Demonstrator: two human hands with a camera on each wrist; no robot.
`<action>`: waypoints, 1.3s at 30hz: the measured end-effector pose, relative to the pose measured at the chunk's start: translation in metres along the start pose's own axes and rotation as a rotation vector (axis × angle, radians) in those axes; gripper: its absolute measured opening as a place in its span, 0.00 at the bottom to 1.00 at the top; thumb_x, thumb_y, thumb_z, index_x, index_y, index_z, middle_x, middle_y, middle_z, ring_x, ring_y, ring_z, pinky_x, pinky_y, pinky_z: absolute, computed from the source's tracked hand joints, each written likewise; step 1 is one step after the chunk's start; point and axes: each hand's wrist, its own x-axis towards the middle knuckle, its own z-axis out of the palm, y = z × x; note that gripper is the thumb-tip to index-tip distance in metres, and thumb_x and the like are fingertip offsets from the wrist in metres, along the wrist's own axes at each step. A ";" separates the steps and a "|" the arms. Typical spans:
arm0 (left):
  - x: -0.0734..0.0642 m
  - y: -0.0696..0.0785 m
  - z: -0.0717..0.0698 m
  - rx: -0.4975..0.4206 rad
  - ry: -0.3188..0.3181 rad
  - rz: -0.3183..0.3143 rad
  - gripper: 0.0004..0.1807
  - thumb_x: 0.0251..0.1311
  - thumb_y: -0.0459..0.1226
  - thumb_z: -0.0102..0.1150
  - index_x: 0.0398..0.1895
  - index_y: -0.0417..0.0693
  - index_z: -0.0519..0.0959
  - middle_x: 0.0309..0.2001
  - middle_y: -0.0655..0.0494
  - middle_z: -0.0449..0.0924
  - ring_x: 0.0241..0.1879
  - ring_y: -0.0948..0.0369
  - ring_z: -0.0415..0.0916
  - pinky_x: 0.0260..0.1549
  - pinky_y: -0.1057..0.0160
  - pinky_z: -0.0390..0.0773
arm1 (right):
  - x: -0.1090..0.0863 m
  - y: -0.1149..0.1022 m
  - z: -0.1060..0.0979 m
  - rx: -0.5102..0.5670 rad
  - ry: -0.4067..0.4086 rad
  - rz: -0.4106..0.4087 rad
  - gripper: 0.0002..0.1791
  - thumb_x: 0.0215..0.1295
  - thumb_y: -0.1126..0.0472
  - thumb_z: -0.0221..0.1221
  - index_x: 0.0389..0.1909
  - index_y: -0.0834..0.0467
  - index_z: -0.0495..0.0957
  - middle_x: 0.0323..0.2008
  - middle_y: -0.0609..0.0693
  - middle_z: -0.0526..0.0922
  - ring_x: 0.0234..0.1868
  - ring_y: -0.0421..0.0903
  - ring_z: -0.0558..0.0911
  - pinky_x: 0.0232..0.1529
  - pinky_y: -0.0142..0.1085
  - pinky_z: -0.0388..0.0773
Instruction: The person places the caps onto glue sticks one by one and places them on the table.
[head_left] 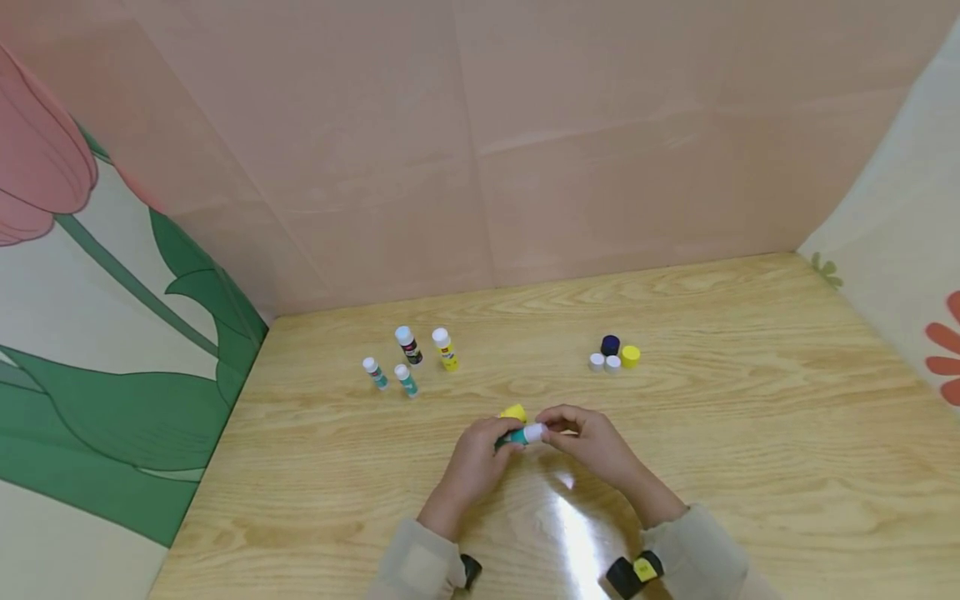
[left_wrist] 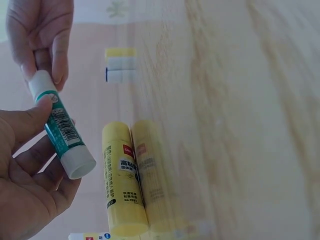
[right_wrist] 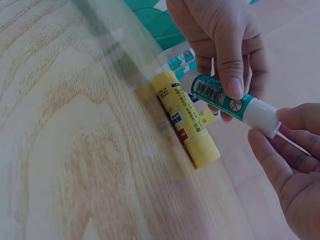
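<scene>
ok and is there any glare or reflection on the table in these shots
Head view: yes, a bright white streak on the table, low and just right of centre; left wrist view: a fainter mirror image of the yellow glue stick in the glossy surface; right wrist view: a hazy greenish reflection near the top.

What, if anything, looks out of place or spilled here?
I see nothing spilled or damaged. Slightly odd: one yellow glue stick lies on its side just beyond the held green glue stick, whereas the four glue sticks toward the left stand upright.
</scene>
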 end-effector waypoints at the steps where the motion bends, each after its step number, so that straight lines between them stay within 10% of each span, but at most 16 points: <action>1: 0.000 0.000 0.000 0.001 -0.001 0.000 0.12 0.50 0.35 0.58 0.39 0.46 0.77 0.37 0.57 0.76 0.37 0.64 0.69 0.38 0.66 0.70 | 0.000 0.000 0.000 0.001 0.003 0.002 0.12 0.55 0.64 0.56 0.39 0.66 0.74 0.36 0.55 0.77 0.38 0.48 0.75 0.36 0.31 0.73; 39: 0.008 0.005 0.004 0.034 -0.071 0.001 0.09 0.50 0.35 0.59 0.36 0.46 0.77 0.31 0.61 0.75 0.30 0.68 0.69 0.31 0.71 0.70 | 0.002 0.014 -0.005 -0.032 -0.005 0.051 0.12 0.57 0.65 0.54 0.41 0.67 0.73 0.35 0.54 0.77 0.36 0.47 0.75 0.35 0.32 0.74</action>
